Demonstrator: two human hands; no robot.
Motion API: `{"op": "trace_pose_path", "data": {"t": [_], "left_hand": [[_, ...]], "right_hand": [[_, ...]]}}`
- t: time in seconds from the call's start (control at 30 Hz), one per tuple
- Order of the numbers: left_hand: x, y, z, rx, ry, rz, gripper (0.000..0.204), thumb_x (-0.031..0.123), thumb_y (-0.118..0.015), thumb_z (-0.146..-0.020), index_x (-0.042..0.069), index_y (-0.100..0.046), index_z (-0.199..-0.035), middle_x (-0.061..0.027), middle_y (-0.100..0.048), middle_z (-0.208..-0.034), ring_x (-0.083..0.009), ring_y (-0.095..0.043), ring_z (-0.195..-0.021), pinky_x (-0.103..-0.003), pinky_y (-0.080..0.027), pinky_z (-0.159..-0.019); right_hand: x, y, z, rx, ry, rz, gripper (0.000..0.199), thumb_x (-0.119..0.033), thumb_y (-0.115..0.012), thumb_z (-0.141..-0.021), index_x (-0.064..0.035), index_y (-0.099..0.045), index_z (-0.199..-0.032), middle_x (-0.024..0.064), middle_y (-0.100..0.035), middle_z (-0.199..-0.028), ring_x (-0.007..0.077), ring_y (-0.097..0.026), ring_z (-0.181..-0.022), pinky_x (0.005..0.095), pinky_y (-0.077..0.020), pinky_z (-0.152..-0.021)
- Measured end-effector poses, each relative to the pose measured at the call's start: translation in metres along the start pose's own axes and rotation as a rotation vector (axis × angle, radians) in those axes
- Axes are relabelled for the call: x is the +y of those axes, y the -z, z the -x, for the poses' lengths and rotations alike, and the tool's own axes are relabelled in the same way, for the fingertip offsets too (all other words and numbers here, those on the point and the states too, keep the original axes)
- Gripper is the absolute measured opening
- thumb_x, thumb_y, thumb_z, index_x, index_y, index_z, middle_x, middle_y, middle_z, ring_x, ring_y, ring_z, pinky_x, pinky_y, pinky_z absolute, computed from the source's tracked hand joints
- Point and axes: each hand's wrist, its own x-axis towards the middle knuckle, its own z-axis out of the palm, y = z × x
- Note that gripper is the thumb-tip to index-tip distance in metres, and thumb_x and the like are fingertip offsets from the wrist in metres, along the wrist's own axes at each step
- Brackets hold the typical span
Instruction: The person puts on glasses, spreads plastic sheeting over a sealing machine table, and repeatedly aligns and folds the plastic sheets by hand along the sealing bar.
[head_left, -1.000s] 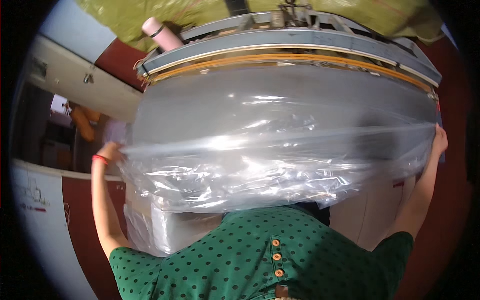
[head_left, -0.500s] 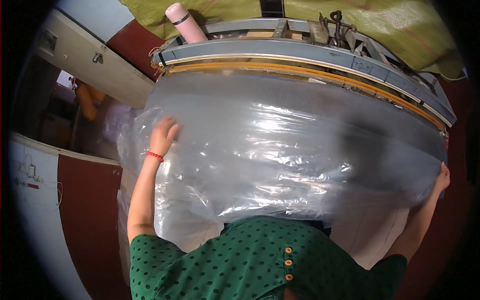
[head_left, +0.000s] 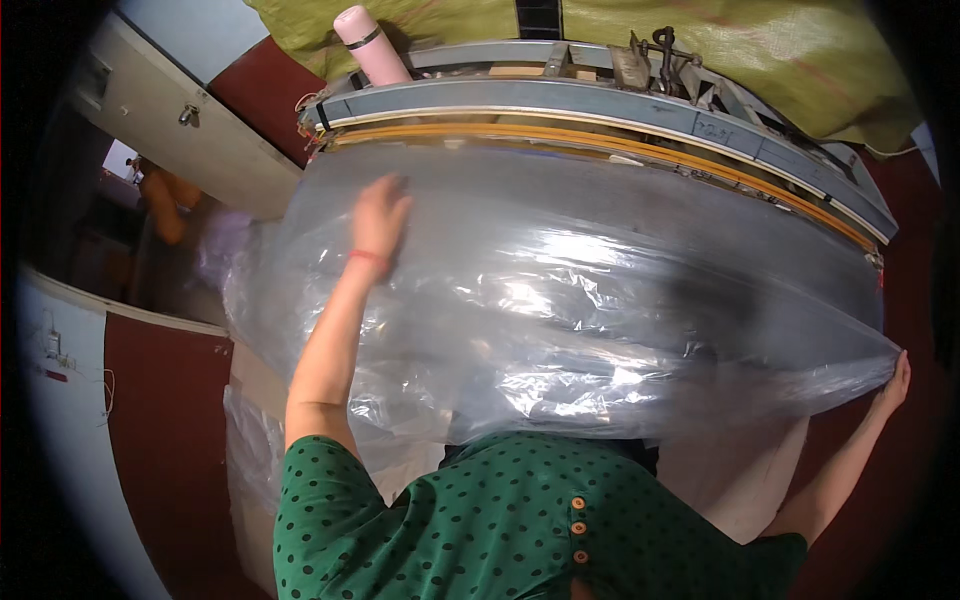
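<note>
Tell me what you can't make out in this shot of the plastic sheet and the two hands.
Head view only:
- Table under the plastic sheet: veiled by glare and folds.
- Left hand: motion-blurred, fingers indistinct; lies flat on the sheet.
- Right hand: near the dark fisheye rim, grip on the sheet's corner small and unclear.
- Person at far left: blurred, cut by the doorway.

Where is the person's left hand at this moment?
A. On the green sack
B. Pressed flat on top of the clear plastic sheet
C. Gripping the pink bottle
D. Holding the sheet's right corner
B: the left hand lies palm-down on the clear plastic sheet, near the machine's long bar.
</note>
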Motion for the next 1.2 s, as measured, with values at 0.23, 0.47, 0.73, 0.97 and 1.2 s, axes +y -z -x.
{"op": "trace_pose_path", "data": {"t": [0.23, 0.47, 0.73, 0.97, 1.2], "left_hand": [[-0.014, -0.006, -0.024, 0.014, 0.013, 0.105, 0.01, 0.014, -0.055, -0.077, 0.005, -0.058, -0.079, -0.0131, -0.057, -0.081, -0.0281, -0.054, -0.079, -0.035, -0.044, -0.072], [-0.06, -0.031, -0.078, 0.274, 0.361, 0.54, 0.02, 0.018, -0.048, -0.083, 0.008, -0.046, -0.065, 0.0045, -0.039, -0.057, -0.0051, -0.035, -0.05, -0.021, -0.028, -0.044], [-0.131, -0.079, -0.124, 0.305, 0.359, 0.654, 0.016, 0.02, -0.056, -0.083, 0.005, -0.056, -0.077, 0.0048, -0.046, -0.065, -0.0044, -0.039, -0.059, -0.019, -0.032, -0.052], [-0.176, -0.077, -0.128, 0.267, 0.363, 0.639, 0.014, 0.016, -0.053, -0.083, 0.004, -0.056, -0.075, 0.001, -0.053, -0.07, -0.0049, -0.046, -0.062, -0.019, -0.034, -0.05], [-0.183, -0.064, -0.129, 0.357, 0.494, 0.785, 0.013, 0.01, -0.045, -0.082, 0.002, -0.055, -0.083, -0.0045, -0.055, -0.078, -0.012, -0.054, -0.066, -0.025, -0.047, -0.055]], "right_hand": [[-0.026, 0.007, -0.015, 0.006, -0.046, 0.177, 0.039, -0.033, -0.061, -0.079, -0.0002, -0.06, -0.099, 0.0066, -0.06, -0.095, 0.0159, -0.055, -0.086, 0.0288, -0.0425, -0.079], [0.006, -0.175, 0.007, 0.199, 0.54, 0.885, 0.043, -0.037, -0.043, -0.083, 0.0004, -0.062, -0.079, 0.0209, -0.06, -0.08, 0.034, -0.057, -0.077, 0.0413, -0.0419, -0.072], [0.043, -0.259, -0.003, 0.14, 0.201, 0.218, 0.026, -0.025, -0.066, -0.074, -0.0006, -0.057, -0.075, 0.008, -0.059, -0.07, 0.0152, -0.055, -0.063, 0.0269, -0.0445, -0.065], [0.044, -0.261, -0.006, 0.298, 0.248, 0.249, 0.017, -0.015, -0.06, -0.074, -0.0003, -0.053, -0.08, 0.0084, -0.057, -0.069, 0.0145, -0.054, -0.055, 0.0283, -0.045, -0.053], [0.015, -0.267, 0.0, 0.245, 0.11, -0.077, 0.018, -0.012, -0.052, -0.081, -0.0026, -0.047, -0.095, 0.0108, -0.056, -0.072, 0.0157, -0.054, -0.047, 0.0264, -0.0421, -0.04]]}}
